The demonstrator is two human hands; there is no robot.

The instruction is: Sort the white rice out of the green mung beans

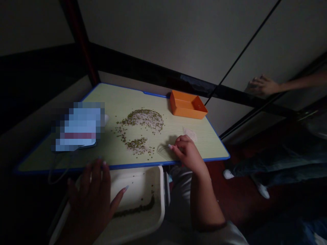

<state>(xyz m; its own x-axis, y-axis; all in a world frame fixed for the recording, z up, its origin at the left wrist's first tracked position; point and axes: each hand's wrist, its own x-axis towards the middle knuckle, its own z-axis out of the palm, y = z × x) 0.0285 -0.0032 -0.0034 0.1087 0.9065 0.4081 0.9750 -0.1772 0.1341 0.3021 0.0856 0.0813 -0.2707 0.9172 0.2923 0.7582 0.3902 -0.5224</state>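
Observation:
Two heaps of small dark-green, bean-like grains mixed with pale bits (143, 119) lie scattered on a pale yellow table (120, 95) with a blue edge. My right hand (187, 151) is closed in a pinch over the table's near edge, right of the lower heap. By its fingertips shows a faint, clear, curved thing (165, 149); its kind is too dim to make out. Fingers spread, my left hand (92, 197) hovers over a white plastic bin (162, 204) below the table edge. Along the bin's bottom lies a band of dark grains (139, 208).
An orange open box (190, 112) stands at the table's back right. A pale patch (189, 133) lies before it. A blurred-out phone-like screen (79, 127) leans at left. Another person's hand (265, 85) touches the wall; legs and white shoes (228, 174) show at right.

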